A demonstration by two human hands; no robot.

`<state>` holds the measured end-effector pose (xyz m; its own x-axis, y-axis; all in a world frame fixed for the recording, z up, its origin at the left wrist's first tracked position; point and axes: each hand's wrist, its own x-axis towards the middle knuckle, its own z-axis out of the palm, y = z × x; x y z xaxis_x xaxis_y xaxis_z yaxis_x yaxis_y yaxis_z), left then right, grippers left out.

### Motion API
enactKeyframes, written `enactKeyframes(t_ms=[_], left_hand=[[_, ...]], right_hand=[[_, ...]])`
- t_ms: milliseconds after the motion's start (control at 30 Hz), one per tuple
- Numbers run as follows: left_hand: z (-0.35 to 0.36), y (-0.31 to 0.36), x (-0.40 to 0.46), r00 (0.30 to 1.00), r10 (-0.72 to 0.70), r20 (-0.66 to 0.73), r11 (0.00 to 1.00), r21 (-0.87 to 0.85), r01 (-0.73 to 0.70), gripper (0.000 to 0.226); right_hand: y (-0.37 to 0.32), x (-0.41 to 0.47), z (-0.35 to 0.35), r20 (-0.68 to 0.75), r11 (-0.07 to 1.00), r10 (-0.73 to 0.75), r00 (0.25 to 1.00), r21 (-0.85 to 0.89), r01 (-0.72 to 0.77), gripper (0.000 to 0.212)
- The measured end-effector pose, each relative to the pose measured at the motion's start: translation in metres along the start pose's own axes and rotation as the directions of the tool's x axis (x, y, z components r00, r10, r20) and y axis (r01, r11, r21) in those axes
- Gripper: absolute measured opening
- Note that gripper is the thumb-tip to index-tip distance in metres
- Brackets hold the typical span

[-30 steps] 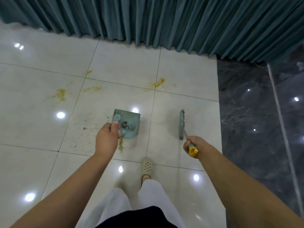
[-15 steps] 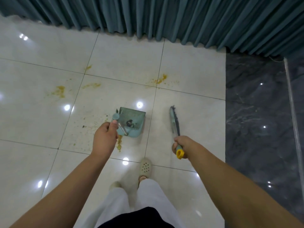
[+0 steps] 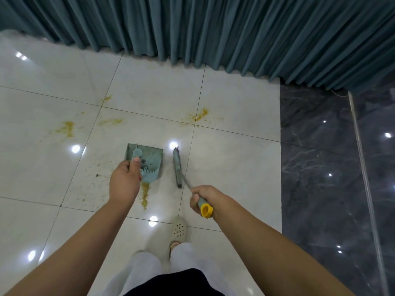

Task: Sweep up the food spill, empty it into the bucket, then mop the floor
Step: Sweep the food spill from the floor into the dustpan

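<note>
left hand [image 3: 125,181] grips dustpan [image 3: 149,163] handle, mouth low by crumb line [image 3: 145,194] | right hand [image 3: 203,199] grips broom [image 3: 177,167], poised to sweep in

Brightness: even, fairly bright indoor light; colours slightly washed and cool.
Source: overhead spot lamps, seen as small white reflections dotted over the floor [image 3: 224,146].
Glare: strongest spot just past the broom [image 3: 177,165] head; others beside the dustpan [image 3: 149,161] and near the shoe [image 3: 179,228]; pinpoint glints on the dark marble [image 3: 333,167].
Shadows: soft and faint; a weak one under the dustpan and the broom.
Sharpness: centre fairly crisp; stains [image 3: 67,128] slightly smeared; compression softness throughout.
Distortion: wide-angle bowing; the curtain [image 3: 213,28] hem curves, tile lines splay, forearms swell toward the lower corners.
Edges: lower corners soft, arms blurred.
</note>
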<state>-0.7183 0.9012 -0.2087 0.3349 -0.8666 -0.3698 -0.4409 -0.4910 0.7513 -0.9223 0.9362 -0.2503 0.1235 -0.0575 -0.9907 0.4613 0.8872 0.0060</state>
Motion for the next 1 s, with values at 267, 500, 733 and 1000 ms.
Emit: enactKeyframes(t_ms=[267, 500, 733, 1000], left_hand=[[0.017, 0.025, 0.002, 0.999, 0.051, 0.009, 0.998, 0.04, -0.051, 0.046], [0.037, 0.035, 0.012, 0.999, 0.038, 0.028, 0.999, 0.01, -0.038, 0.044], [0.045, 0.039, 0.013, 0.998, 0.03, 0.056, 0.999, 0.015, -0.031, 0.041], [0.027, 0.024, 0.011, 0.998, 0.014, 0.054, 1.0, 0.01, -0.014, 0.039]], right_hand=[[-0.035, -0.015, -0.032, -0.097, 0.99, -0.136, 0.986, 0.025, 0.139, 0.013], [-0.103, -0.016, -0.087, -0.184, 0.953, -0.256, 0.949, 0.115, 0.279, 0.02], [-0.148, -0.011, -0.108, -0.178, 0.96, -0.239, 0.955, 0.101, 0.259, 0.024], [-0.132, 0.002, -0.068, -0.172, 0.979, -0.186, 0.967, -0.121, 0.167, 0.019]])
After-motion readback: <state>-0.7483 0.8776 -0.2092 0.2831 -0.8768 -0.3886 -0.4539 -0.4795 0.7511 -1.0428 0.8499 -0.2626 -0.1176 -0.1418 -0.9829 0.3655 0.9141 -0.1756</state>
